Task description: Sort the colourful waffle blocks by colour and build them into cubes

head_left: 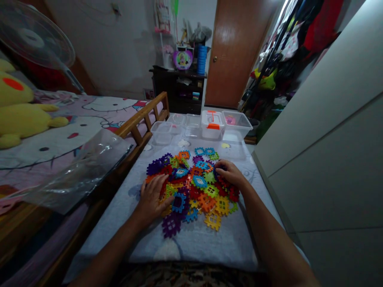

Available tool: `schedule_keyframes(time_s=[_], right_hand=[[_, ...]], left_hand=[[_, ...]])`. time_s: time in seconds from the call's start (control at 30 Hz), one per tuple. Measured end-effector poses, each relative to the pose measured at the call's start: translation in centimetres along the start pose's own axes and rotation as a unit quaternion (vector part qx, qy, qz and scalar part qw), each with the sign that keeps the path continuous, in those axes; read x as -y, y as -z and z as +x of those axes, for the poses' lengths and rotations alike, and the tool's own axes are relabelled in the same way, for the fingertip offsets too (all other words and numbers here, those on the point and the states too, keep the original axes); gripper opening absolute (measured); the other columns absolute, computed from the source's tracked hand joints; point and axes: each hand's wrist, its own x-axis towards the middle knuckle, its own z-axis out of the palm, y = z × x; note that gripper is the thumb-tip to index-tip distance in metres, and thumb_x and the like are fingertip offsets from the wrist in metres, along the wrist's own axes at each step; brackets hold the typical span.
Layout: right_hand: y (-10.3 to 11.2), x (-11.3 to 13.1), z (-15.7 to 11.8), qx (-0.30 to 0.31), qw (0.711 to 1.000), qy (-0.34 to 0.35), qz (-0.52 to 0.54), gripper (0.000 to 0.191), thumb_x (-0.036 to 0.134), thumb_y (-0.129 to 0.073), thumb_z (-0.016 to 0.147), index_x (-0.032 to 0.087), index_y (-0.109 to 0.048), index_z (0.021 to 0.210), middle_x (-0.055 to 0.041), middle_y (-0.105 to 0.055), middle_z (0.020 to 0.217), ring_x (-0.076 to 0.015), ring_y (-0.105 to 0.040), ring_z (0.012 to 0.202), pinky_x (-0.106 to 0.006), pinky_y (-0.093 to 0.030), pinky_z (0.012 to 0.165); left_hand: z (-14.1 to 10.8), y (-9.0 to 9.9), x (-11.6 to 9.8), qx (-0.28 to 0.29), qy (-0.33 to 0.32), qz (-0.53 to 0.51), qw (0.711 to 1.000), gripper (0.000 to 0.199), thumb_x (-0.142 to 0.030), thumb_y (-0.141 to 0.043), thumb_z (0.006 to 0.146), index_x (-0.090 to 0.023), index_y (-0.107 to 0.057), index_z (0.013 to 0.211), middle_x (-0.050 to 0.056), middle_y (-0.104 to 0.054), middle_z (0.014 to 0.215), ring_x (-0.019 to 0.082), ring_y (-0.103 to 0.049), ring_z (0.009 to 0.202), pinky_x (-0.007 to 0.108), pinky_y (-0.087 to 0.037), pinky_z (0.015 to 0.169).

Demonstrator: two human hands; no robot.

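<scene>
Along the left side of the toothed tiles [206, 202], the left hand [152, 196] lies open, fingers spread on them, while the right hand [229, 173] curls over their far right, its grip impossible to tell, and these tiles, probably light, stiff and slick, best pinched by their edges, lie heaped on the pale cloth [209, 247].

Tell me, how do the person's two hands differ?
The left hand lies opened out, thumb away from its fingers; the right hand has its fingers bent inward. The left hand is at the left of the toothed pieces, the right hand at their right. Both are bare.
</scene>
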Motion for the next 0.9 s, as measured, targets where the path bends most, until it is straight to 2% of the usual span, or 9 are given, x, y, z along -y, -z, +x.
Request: schedule_keyframes(time_s=[0.13,0.3,0.4,0.47,0.53,0.63,0.77,0.83,0.9], right_hand=[[1.5,1.0,0.1,0.008,0.999,0.014,0.032,0.021,0.033,-0.058,0.084,0.021,-0.072,0.095,-0.0036,-0.071,0.098,-0.0205,-0.065,0.093,-0.035,-0.050,0.088],[1.5,1.3,4.9,-0.036,0.996,0.010,-0.080,0.027,0.032,-0.059,0.084,0.020,-0.073,0.104,-0.0085,-0.069,0.113,-0.0242,-0.062,0.110,-0.040,-0.045,0.102],[-0.2,2.0,8.4,-0.018,0.981,-0.078,-0.178,0.045,0.039,-0.064,0.084,0.021,-0.068,0.125,-0.0126,-0.059,0.138,-0.0289,-0.053,0.129,-0.042,-0.039,0.110],[-1.6,2.6,10.1,0.004,0.964,-0.149,-0.219,0.061,0.051,-0.063,0.084,0.023,-0.059,0.137,-0.0144,-0.046,0.151,-0.0350,-0.044,0.137,-0.050,-0.036,0.111],[-2.9,3.2,11.0,0.033,0.957,-0.174,-0.227,0.065,0.057,-0.061,0.084,0.024,-0.057,0.140,-0.0155,-0.043,0.154,-0.0401,-0.041,0.139,-0.058,-0.035,0.110],[-4.4,3.9,11.5,0.070,0.964,-0.146,-0.210,0.056,0.052,-0.066,0.081,0.024,-0.065,0.130,-0.0145,-0.054,0.145,-0.0397,-0.047,0.133,-0.056,-0.038,0.107],[-5.1,4.4,11.0,0.109,0.976,-0.076,-0.170,0.026,0.038,-0.071,0.078,0.022,-0.076,0.099,-0.0085,-0.072,0.116,-0.0282,-0.063,0.109,-0.037,-0.048,0.096],[-4.8,4.6,10.3,0.127,0.980,-0.041,-0.148,0.015,0.031,-0.070,0.079,0.021,-0.076,0.088,-0.0065,-0.074,0.102,-0.0239,-0.066,0.097,-0.032,-0.050,0.089],[-4.2,4.9,9.5,0.133,0.983,-0.011,-0.129,0.012,0.024,-0.067,0.079,0.021,-0.076,0.087,-0.0049,-0.074,0.097,-0.0212,-0.065,0.092,-0.030,-0.050,0.086]], left_hand=[[0.7,1.7,0.5,-0.037,0.004,-0.019,0.999,0.052,-0.054,-0.043,0.095,-0.027,-0.048,0.139,0.011,-0.056,0.141,0.032,-0.048,0.134,0.063,-0.013,0.119],[4.7,3.1,2.9,-0.109,0.056,-0.015,0.992,0.056,-0.058,-0.040,0.092,-0.021,-0.055,0.132,0.014,-0.053,0.139,0.031,-0.047,0.134,0.050,-0.031,0.116],[8.2,2.6,4.9,-0.056,0.111,0.005,0.992,0.061,-0.062,-0.041,0.089,-0.017,-0.060,0.126,0.016,-0.053,0.140,0.033,-0.045,0.135,0.049,-0.032,0.116],[10.2,1.9,5.7,0.002,0.113,0.003,0.994,0.061,-0.062,-0.041,0.087,-0.018,-0.063,0.123,0.014,-0.057,0.136,0.031,-0.048,0.132,0.047,-0.032,0.116],[11.7,1.4,5.9,0.057,0.101,-0.024,0.993,0.062,-0.062,-0.040,0.087,-0.017,-0.063,0.123,0.014,-0.061,0.133,0.031,-0.052,0.129,0.045,-0.035,0.114],[12.9,1.3,4.9,0.113,0.093,-0.098,0.984,0.062,-0.063,-0.040,0.087,-0.016,-0.066,0.117,0.014,-0.066,0.126,0.031,-0.058,0.120,0.042,-0.041,0.108],[13.8,1.8,3.2,0.166,0.074,-0.190,0.965,0.056,-0.064,-0.040,0.090,-0.019,-0.069,0.104,0.007,-0.072,0.110,0.028,-0.065,0.102,0.037,-0.049,0.094],[14.6,1.8,2.7,0.156,0.074,-0.161,0.972,0.054,-0.062,-0.039,0.090,-0.019,-0.069,0.101,0.008,-0.072,0.106,0.027,-0.066,0.099,0.037,-0.050,0.091],[15.6,1.4,2.3,0.119,0.086,-0.087,0.985,0.052,-0.059,-0.040,0.090,-0.018,-0.069,0.099,0.011,-0.071,0.109,0.029,-0.064,0.106,0.040,-0.048,0.096]])
